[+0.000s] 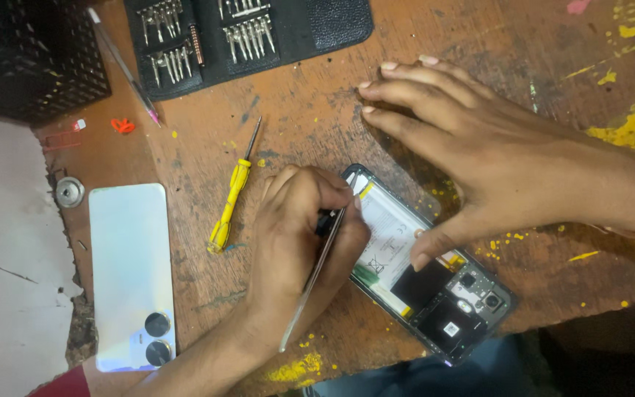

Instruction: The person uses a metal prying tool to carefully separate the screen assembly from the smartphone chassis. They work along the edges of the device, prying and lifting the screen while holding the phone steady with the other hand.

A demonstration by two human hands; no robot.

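Note:
An opened phone (pixel 442 301) lies face down at the wooden table's near edge, its white battery (pixel 389 234) and black camera board exposed. My left hand (pixel 299 235) comes in from the lower left, closed around thin metal tweezers (pixel 309 288). Their tip points at the phone's upper left corner, beside the battery. My right hand (pixel 494 162) reaches in from the right with fingers spread flat on the wood beyond the phone. Its thumb presses on the battery's lower end.
The phone's pale back cover (pixel 130 272) lies at the left, with a yellow screwdriver (pixel 229 206) between it and my left hand. A black case of screwdriver bits (pixel 244 37) lies open at the top. A black mesh basket (pixel 31 59), a thin pen (pixel 123 66) and a small metal disc (pixel 70 192) are at the far left.

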